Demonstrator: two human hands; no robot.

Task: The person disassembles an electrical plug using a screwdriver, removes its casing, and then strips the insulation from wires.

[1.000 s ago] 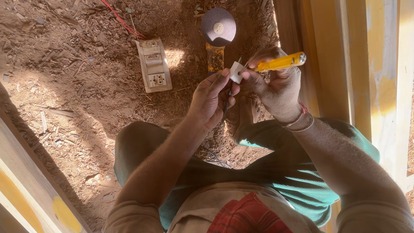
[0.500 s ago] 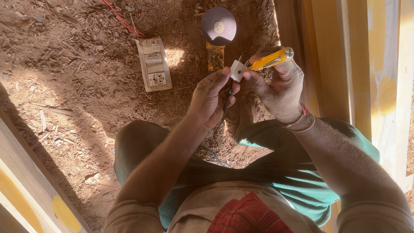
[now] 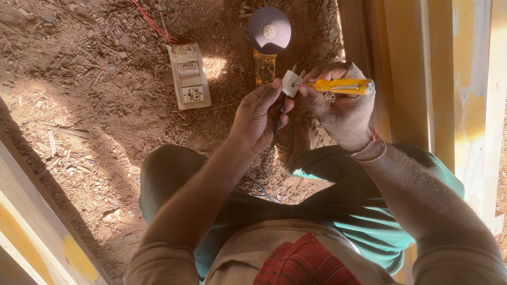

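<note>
White plug (image 3: 291, 83), prongs up, meets yellow-handled screwdriver (image 3: 338, 86).

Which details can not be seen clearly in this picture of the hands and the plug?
- Head view: the screwdriver tip is hidden where it meets the white plug.
- The black cable is covered by the left hand.
- The right hand hides its own palm.
- The socket board: its openings are too small to count.
</note>
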